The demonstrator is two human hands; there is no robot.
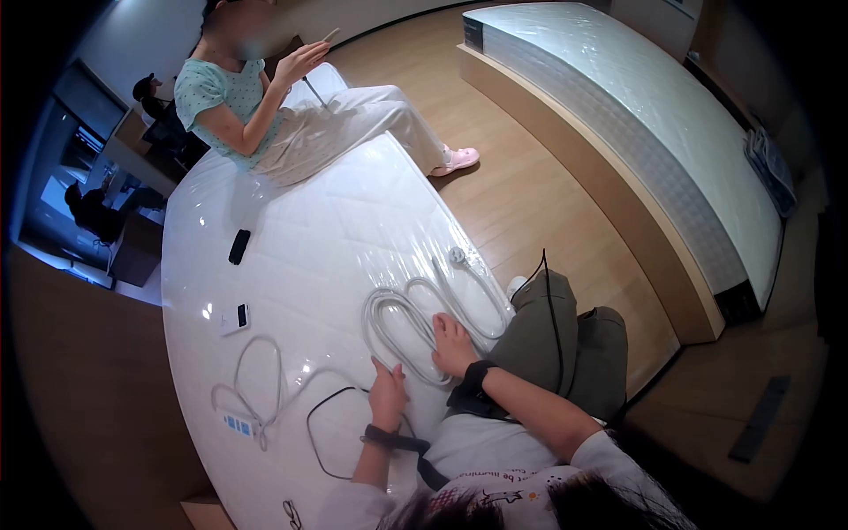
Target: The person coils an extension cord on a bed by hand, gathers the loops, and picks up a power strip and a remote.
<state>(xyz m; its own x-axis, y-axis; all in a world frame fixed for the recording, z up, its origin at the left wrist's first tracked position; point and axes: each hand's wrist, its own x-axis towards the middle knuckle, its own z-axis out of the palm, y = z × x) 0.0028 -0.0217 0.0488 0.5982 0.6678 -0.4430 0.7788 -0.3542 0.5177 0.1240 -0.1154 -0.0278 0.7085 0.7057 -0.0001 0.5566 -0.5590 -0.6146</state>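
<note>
One camera inspected, mounted on the wearer's head. It faces forward and steeply down, with the wearer's printed shirt entering at the lower edge and the trousers right of centre. Range to the left hand and right hand is close; both sit below mid-frame, over the near mattress. Farther off, the view takes in a seated person at upper left and a second mattress at upper right, across the floor. The lens is very wide: straight edges bow and the corners fall dark. This single view covers both mattresses.
</note>
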